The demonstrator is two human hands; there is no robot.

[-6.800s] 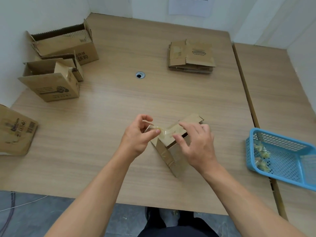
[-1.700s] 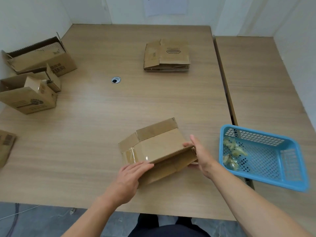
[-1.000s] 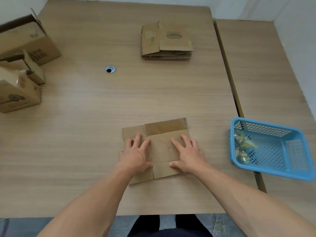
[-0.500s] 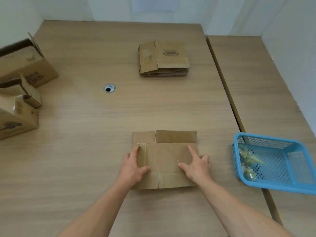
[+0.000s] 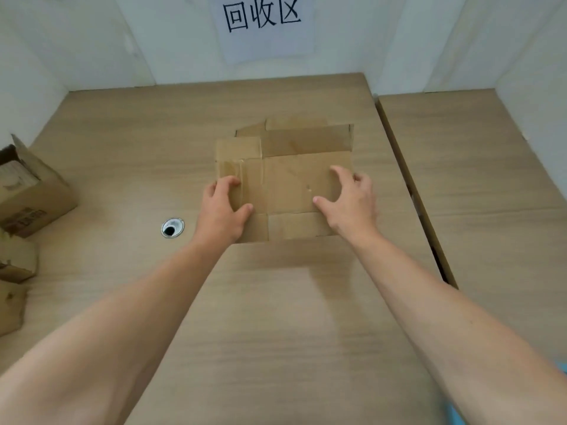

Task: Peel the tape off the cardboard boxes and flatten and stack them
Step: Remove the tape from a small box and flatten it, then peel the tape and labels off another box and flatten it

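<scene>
Flat box (image 5: pixel 294 182) held by both side edges over the stack (image 5: pixel 294 125).
We gripped it with the left hand (image 5: pixel 221 210) and the right hand (image 5: pixel 352 204), fingers and thumbs bent onto its edges, at the far middle of the table (image 5: pixel 122 148). We could not tell whether it touched the stack. We judged this box flattened and nearly stacked, though a glossy tape strip (image 5: pixel 236 173) apparently remained on it. Several upright boxes (image 5: pixel 36 194) at the left edge awaited peeling and flattening.
</scene>
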